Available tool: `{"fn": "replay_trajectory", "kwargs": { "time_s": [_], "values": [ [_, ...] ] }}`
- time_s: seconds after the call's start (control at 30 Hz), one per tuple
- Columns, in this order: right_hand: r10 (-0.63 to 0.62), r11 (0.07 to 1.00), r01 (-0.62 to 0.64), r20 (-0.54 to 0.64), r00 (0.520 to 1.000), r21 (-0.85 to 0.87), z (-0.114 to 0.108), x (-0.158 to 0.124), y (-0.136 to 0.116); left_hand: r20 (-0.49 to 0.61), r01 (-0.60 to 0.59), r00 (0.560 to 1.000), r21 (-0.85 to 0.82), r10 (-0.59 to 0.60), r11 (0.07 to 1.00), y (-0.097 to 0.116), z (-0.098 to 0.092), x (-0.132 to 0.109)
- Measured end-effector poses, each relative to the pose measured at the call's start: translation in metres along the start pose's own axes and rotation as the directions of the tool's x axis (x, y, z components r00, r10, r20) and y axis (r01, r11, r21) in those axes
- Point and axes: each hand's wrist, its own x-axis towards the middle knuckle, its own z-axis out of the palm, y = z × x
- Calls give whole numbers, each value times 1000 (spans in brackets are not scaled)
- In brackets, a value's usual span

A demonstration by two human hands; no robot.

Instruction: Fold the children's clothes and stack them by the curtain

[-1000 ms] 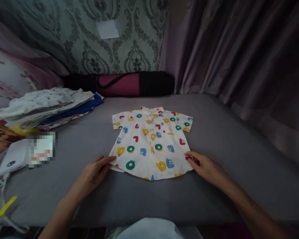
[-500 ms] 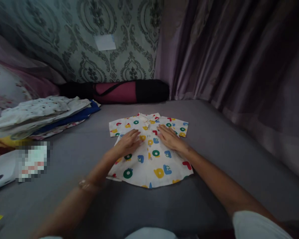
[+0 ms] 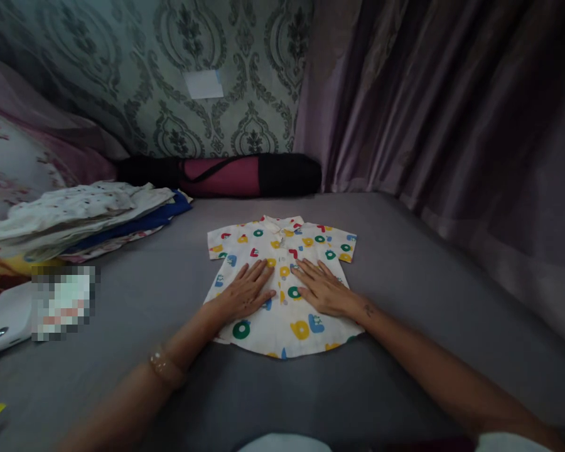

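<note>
My left hand (image 3: pixel 245 292) and right hand (image 3: pixel 322 290) lay flat on the shirt (image 3: pixel 289 242), fingers spread wide. They held nothing and only pressed down. The shirt sat in the middle of the frame on the grey bed (image 3: pixel 405 270), front up, with both short sleeves out to the sides. It looked smooth, so I judged the spreading done, but no part was folded yet. The cloth was thin and white with red, green, yellow and blue shapes. At the left sat a soft pile of clothes (image 3: pixel 85 210) — behind, a long pink and black roll (image 3: pixel 226 176).

shirt (image 3: pixel 282 285) flat on bed (image 3: pixel 405 282) — left hand (image 3: pixel 245 292) | right hand (image 3: pixel 322 292) pressing
</note>
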Motion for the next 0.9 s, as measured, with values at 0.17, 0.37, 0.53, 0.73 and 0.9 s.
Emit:
{"fn": "replay_trajectory", "kwargs": {
  "time_s": [0.17, 0.37, 0.53, 0.73, 0.9],
  "values": [
    [-82, 995, 78, 60, 995, 62, -3, -33, -24, 39, -70, 997, -47, 72, 996, 20, -10, -33],
    [-142, 980, 127, 91, 986, 154, -5, -67, -53, 77, -68, 994, -89, 75, 994, 43, -15, -62],
    [-195, 956, 159, 130, 972, 246, -12, -91, -74, 67, -67, 995, -149, 78, 987, 61, -15, -80],
    [-307, 857, 183, 192, 932, 481, -41, -97, -86, 131, -62, 985, -341, 113, 938, 61, -46, -87],
    [18, 911, 15, -75, 997, 413, -34, -48, -40, -71, 181, 977, -224, -201, 958, 6, -46, -39]
  ]
}}
